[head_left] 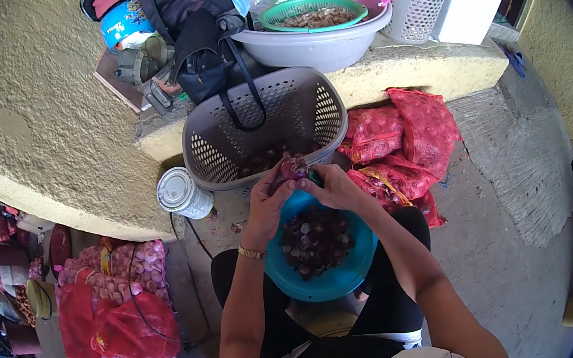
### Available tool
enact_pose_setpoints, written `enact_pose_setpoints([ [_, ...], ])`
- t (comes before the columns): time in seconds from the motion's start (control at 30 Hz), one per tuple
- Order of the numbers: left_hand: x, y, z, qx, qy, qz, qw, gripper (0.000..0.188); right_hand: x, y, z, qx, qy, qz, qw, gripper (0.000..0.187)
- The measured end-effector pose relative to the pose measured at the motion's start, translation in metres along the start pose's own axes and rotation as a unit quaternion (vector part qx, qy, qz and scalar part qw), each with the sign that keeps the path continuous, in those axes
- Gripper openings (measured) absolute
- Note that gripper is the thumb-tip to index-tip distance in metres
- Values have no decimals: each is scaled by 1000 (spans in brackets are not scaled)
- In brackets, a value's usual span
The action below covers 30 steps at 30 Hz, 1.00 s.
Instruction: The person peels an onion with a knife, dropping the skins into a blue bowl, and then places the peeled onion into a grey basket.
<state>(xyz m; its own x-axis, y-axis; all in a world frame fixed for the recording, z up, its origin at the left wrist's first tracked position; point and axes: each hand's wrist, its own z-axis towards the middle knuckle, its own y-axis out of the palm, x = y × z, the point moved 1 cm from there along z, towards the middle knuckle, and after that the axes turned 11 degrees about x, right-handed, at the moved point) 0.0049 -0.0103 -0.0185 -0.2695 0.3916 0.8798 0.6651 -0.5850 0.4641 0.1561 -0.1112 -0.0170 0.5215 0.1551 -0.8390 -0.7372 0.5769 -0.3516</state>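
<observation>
By basket (222, 184) and basin (278, 267) rims, left grip (269, 199) closed on onion (292, 169), right grip (337, 188) unclear

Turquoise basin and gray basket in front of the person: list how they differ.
The turquoise basin is round, while the gray basket is roughly rectangular with rounded corners. The basin's wall looks solid; the basket's walls are full of holes. The basket looks larger than the basin. Both are open-topped and hold dark purple bulbs.
</observation>
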Motion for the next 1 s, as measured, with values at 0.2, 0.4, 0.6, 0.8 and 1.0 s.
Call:
enact_pose_setpoints([
  [0.2,4,11,-1,-19,109,86,990,54,9,5,-1,-2,61,53,997,40],
  [0.4,13,10,-5,-33,165,184,968,52,-23,-7,4,-77,209,52,973,38],
  [0.6,11,15,-7,-28,166,205,964,52,-28,-9,1,-52,173,39,983,37],
  [0.8,6,11,-4,-2,169,187,968,52,-35,-4,-3,12,142,80,987,53],
  [1.0,11,13,-6,8,251,285,925,55,-31,-6,-5,-33,169,35,984,49],
])
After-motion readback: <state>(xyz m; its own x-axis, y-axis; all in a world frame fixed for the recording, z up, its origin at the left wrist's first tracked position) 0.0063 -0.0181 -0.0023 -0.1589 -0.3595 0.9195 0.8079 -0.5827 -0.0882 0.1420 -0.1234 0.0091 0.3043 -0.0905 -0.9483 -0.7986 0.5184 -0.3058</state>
